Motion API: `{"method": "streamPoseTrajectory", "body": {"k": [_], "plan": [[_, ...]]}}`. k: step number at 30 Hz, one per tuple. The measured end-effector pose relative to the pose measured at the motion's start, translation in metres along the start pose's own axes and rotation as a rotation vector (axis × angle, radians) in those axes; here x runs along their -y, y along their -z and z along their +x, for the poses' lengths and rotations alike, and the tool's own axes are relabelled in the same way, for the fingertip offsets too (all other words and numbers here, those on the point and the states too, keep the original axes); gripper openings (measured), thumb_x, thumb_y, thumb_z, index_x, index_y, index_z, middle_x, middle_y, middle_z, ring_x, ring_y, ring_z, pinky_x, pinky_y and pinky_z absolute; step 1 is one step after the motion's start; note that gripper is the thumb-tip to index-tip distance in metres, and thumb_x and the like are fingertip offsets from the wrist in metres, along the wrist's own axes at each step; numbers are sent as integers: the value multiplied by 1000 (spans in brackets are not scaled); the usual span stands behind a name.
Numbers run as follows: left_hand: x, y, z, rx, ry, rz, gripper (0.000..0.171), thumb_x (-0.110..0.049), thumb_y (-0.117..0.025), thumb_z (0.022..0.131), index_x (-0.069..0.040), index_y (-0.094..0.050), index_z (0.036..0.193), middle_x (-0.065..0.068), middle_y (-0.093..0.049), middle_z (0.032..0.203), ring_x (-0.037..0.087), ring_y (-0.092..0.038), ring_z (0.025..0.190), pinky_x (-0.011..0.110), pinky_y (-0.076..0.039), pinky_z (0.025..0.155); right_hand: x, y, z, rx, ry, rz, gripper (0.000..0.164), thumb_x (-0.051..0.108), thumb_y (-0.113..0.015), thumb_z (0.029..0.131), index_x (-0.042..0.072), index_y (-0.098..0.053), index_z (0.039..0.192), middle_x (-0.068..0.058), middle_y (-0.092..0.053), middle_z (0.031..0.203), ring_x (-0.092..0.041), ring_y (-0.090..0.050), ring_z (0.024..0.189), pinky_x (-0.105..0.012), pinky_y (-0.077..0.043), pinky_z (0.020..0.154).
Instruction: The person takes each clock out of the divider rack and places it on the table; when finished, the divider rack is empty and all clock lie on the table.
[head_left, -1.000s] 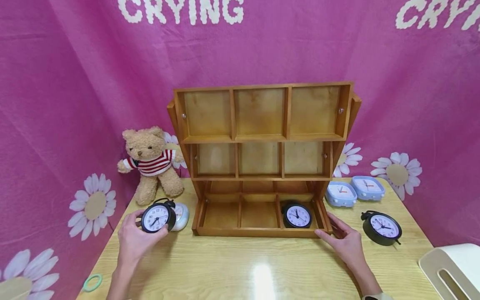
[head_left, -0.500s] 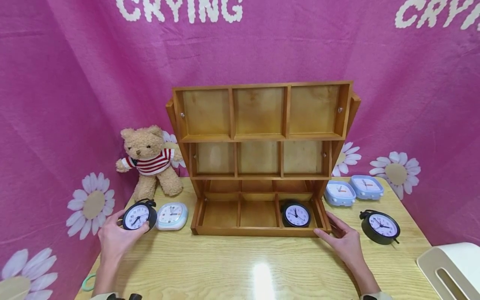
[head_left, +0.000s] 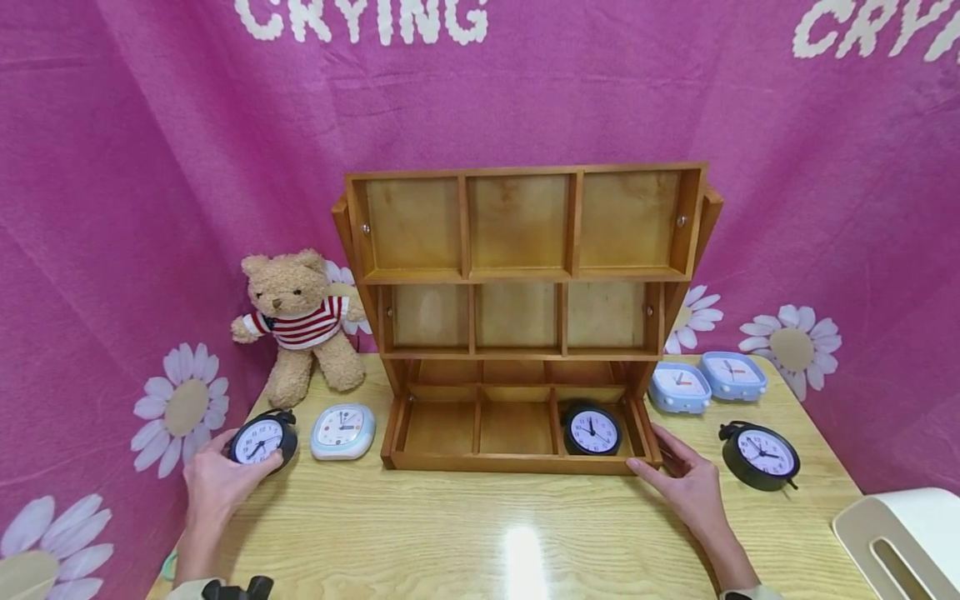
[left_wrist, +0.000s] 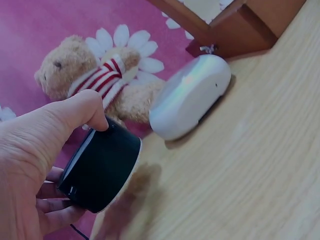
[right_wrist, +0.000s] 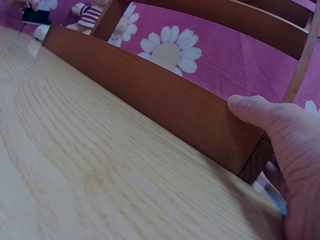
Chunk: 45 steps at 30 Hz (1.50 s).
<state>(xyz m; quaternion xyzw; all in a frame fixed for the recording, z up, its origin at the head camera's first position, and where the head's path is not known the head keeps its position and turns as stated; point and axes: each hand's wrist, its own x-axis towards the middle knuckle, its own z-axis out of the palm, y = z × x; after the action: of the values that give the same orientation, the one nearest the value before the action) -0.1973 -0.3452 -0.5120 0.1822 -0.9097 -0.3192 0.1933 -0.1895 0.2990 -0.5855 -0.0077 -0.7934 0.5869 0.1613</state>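
Note:
My left hand (head_left: 217, 483) grips a round black alarm clock (head_left: 258, 442) at the left of the table, thumb on one side and fingers on the other. In the left wrist view the clock (left_wrist: 102, 167) is tilted close over the tabletop, its shadow beside it. A three-tier wooden display rack (head_left: 517, 463) with square compartments stands in the middle. My right hand (head_left: 693, 483) holds its front right corner, thumb over the front rim and fingers along the side. Another black alarm clock (head_left: 592, 430) sits in the bottom right compartment.
A pale blue-white clock (head_left: 342, 432) lies between the left hand and the rack. Behind is a teddy bear (head_left: 303, 329). Right of the rack are two light blue clocks (head_left: 678, 388) and a black alarm clock (head_left: 761, 455). A white slotted object (head_left: 900, 533) occupies the right edge.
My left hand has carried the black alarm clock left and lower, away from the blue-white clock, which now shows fully. My right hand stays on the rack's corner.

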Motion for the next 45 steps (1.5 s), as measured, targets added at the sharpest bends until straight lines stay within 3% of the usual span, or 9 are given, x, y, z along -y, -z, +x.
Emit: {"method": "streamPoseTrajectory", "body": {"k": [8,17,22,24,31,37,42,45], "plan": [[15,-10,3,52,-3,44,84,-30,-92,65,11,-61,132,39,-62,128,57,-54,117,64,-43,98,-3,0,0,-11,-9,0,66,5,-88,84,-1,-61,144,-28,-58,143,12,-61,112,-10,-49,94],[16,-12,7,106,21,70,85,-32,-89,69,14,-59,134,41,-60,128,58,-54,119,65,-45,100,-3,1,0,-3,5,20,66,4,-88,84,-2,-60,144,-30,-58,143,11,-61,113,-10,-49,95],[8,-10,6,218,31,116,95,-37,-83,79,16,-43,147,43,-49,140,60,-46,128,66,-41,106,-2,1,0,-3,2,18,67,5,-88,84,-1,-61,144,-28,-58,143,10,-61,113,-10,-49,95],[3,-8,3,231,22,120,101,-39,-81,81,17,-35,152,43,-43,146,59,-42,135,67,-38,110,-2,1,0,-2,6,19,67,5,-88,84,-1,-61,144,-28,-59,143,10,-62,113,-11,-49,95],[-22,-11,-13,107,-71,7,96,-33,-79,87,16,-31,155,39,-36,156,55,-34,145,65,-30,118,-3,1,0,-5,22,5,66,6,-88,84,0,-61,144,-27,-59,143,10,-61,114,-10,-50,94],[-49,-22,-25,121,-185,-76,87,-30,-77,91,14,-35,155,39,-38,156,55,-35,146,66,-30,119,-1,1,0,-8,10,4,67,6,-89,83,0,-62,144,-26,-59,143,11,-60,114,-10,-49,94],[-67,-42,-40,48,-286,-182,72,-20,-78,90,11,-49,148,37,-50,148,54,-45,139,66,-35,115,-1,1,1,-5,2,9,67,6,-89,83,-1,-61,144,-27,-59,143,12,-60,114,-10,-48,95],[-76,-56,-49,-2,-345,-248,63,-14,-79,87,10,-57,142,35,-58,140,53,-58,126,65,-43,109,-2,0,0,-7,3,9,67,6,-89,83,-1,-61,143,-27,-59,143,12,-60,114,-10,-49,95]]}}
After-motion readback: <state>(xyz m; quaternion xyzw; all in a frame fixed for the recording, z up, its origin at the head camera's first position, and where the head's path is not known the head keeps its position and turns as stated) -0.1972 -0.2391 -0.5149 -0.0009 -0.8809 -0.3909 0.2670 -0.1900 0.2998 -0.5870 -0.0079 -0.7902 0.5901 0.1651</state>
